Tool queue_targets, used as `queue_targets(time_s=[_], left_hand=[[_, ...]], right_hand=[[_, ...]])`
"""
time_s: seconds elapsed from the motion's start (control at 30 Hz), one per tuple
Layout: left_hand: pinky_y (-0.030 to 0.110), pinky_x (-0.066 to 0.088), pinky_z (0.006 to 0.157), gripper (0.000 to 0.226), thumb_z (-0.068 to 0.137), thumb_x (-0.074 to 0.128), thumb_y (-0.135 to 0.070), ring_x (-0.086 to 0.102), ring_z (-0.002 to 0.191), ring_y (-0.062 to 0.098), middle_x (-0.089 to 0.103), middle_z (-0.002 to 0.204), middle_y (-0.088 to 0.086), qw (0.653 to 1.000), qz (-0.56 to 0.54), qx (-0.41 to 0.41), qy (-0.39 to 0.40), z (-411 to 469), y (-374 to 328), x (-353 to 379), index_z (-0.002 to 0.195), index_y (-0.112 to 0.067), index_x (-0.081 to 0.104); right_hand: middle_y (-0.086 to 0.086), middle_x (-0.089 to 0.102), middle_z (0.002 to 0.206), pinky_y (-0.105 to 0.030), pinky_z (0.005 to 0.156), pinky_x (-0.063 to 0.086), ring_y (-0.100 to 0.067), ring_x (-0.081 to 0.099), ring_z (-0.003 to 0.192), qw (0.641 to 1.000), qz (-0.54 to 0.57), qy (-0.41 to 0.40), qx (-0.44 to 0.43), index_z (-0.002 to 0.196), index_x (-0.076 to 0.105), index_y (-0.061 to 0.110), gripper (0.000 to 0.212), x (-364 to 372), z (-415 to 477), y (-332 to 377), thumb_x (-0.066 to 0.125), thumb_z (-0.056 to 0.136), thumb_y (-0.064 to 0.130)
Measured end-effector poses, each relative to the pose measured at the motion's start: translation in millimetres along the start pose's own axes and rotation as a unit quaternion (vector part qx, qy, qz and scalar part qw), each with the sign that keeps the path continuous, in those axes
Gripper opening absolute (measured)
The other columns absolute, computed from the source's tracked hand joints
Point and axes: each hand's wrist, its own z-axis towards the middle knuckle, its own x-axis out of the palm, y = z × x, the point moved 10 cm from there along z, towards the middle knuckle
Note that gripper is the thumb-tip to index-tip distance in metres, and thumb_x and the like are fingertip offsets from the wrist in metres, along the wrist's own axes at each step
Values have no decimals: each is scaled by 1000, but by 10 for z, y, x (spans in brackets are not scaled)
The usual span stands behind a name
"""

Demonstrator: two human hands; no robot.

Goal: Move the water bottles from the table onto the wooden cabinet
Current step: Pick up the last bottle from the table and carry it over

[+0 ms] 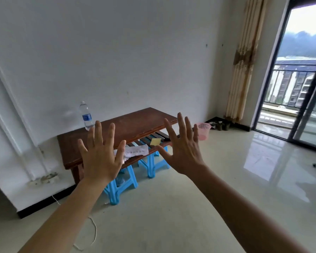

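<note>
Head view: clear plastic water bottle with blue label [86,116] stands upright at the back-left corner of the low red-brown wooden cabinet [135,123]. Left hand [98,157] and right hand [182,152] are raised in front of the cabinet, fingers spread wide, holding nothing. Bottle looks near full: probably moderate weight, thin yielding walls, smooth. Best gripped round the labelled middle.

One wide-angle view from the person's head faces forward and slightly down across the floor [171,216] toward the worktop [135,123] at mid-frame, against the wall [117,52]; a glass door [299,79] fills the right edge.
</note>
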Motion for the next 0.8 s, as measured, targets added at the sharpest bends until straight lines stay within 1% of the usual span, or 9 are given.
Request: queue_targets(time_s=[0.1, 0.2, 0.27, 0.37, 0.43, 0.57, 0.67, 0.73, 0.8], left_hand=[[71, 13, 114, 73, 98, 14, -65, 13, 151, 37, 9, 166, 15, 999, 28, -27, 26, 726, 229, 566, 159, -27, 16], [71, 14, 113, 75, 96, 12, -68, 13, 151, 38, 9, 166, 14, 997, 50, -50, 32, 1237, 523, 895, 159, -28, 16], [72, 12, 112, 76, 95, 10, -71, 11, 151, 38, 6, 167, 12, 993, 69, -84, 50, 1602, 869, 1162, 159, -30, 12], [72, 10, 114, 79, 92, 3, -76, 3, 153, 37, -5, 167, 9, 983, 110, -128, 74, 1868, 1369, 1488, 159, -33, 2], [72, 10, 115, 81, 90, -1, -77, 0, 153, 35, -9, 167, 7, 977, 124, -158, 77, 2048, 1730, 1732, 159, -34, -1], [69, 7, 116, 82, 89, -4, -78, -5, 153, 33, -16, 166, 6, 966, 137, -197, 92, 2465, 2392, 2191, 158, -34, -6], [68, 7, 117, 81, 89, -1, -78, -4, 153, 33, -15, 166, 5, 967, 132, -203, 82, 2776, 2777, 2470, 157, -35, -7], [69, 7, 117, 80, 89, -1, -79, -4, 153, 32, -15, 166, 5, 965, 124, -214, 87, 3170, 3174, 2762, 155, -36, -9], [69, 8, 117, 80, 88, -3, -79, -5, 153, 31, -16, 165, 4, 964, 119, -216, 95, 3611, 3522, 3038, 155, -35, -10]], right_hand=[[-14, -11, 170, -63, 123, 4, -38, -7, 156, 1000, 6, 29, -6, 162, 1, 36, 87, 682, 793, -291, 28, 92, 79], [-13, -13, 169, -63, 123, 4, -37, -9, 156, 999, 10, 39, -20, 162, -1, 35, 93, 1254, 1454, -401, 37, 91, 81], [-15, -13, 169, -64, 123, 3, -39, -9, 155, 997, 26, 58, -35, 163, 0, 33, 95, 1725, 1971, -344, 38, 90, 81], [-15, -18, 168, -61, 122, -5, -40, -13, 154, 993, 43, 96, -59, 162, -7, 33, 95, 2321, 2429, -113, 34, 90, 80], [-16, -21, 167, -61, 122, -7, -40, -14, 154, 989, 56, 105, -84, 161, -10, 33, 96, 2753, 2722, 53, 33, 91, 81], [-16, -21, 167, -61, 122, -5, -40, -15, 154, 984, 54, 126, -117, 161, -10, 32, 94, 3597, 3334, 351, 28, 91, 82], [-16, -20, 167, -63, 123, -1, -41, -12, 154, 983, 48, 125, -129, 162, -9, 31, 94, 4079, 3763, 489, 26, 91, 81], [-17, -18, 168, -64, 123, 4, -42, -10, 154, 981, 42, 132, -138, 162, -9, 30, 93, 4530, 4252, 639, 26, 92, 80], [-17, -19, 167, -64, 123, 4, -42, -9, 154, 980, 43, 140, -139, 161, -10, 31, 92, 4874, 4730, 777, 24, 92, 80]])
